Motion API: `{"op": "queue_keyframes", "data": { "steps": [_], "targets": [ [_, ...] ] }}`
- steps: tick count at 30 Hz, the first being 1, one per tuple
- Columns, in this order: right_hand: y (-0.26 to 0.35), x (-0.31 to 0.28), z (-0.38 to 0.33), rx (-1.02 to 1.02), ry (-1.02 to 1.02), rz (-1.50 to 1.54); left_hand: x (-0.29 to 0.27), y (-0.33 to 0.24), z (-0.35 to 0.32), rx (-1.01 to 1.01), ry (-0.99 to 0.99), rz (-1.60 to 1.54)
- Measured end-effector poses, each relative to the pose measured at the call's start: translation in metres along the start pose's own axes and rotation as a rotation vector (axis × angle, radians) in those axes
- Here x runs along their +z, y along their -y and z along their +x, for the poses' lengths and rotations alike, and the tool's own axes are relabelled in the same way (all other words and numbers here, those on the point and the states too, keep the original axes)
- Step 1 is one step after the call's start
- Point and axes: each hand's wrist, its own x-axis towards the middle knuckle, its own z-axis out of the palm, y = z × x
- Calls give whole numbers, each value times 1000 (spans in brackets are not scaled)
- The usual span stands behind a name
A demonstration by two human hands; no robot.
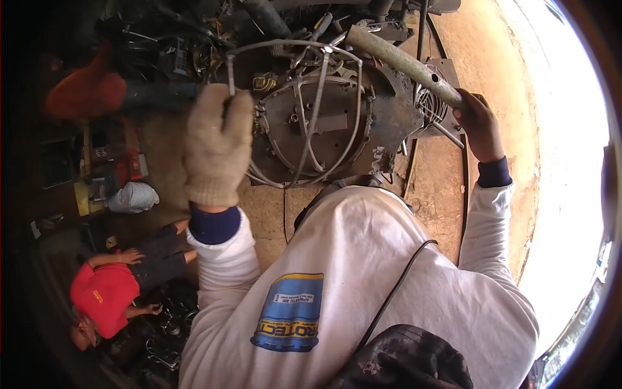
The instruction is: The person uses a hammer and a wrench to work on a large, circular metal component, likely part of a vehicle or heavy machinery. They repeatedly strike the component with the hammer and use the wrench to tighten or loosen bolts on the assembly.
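Note:
A cage-like frame of bent metal rods (315, 107) stands over a dark metal worktable (337, 139) in front of me. My left hand (219, 146), in a beige work glove, is closed at the frame's left side, where one rod runs in between its fingers. In my bare right hand (478, 126) is the near end of a grey metal pipe (395, 57). The pipe slants up and left, its far end by the frame's top right corner. A small hole shows in its side.
A yellow-and-black tape measure (264, 82) lies left of centre on the worktable, with tools and scrap piled behind. A round wire grille (433, 107) sits at the right. Cables cross the floor. A person in a red shirt (107, 292) is at lower left, near a white sack (134, 197).

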Motion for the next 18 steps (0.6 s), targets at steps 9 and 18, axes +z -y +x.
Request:
{"op": "queue_keyframes", "data": {
  "steps": [9, 18],
  "targets": [
    [-7, -18, -1, -87, -74, -232, -10, 73, 86, 188, -203, 111],
    [-13, -7, 28, -131, -52, -208, 84, 59, 106, 131, -200, 137]
  ]
}}
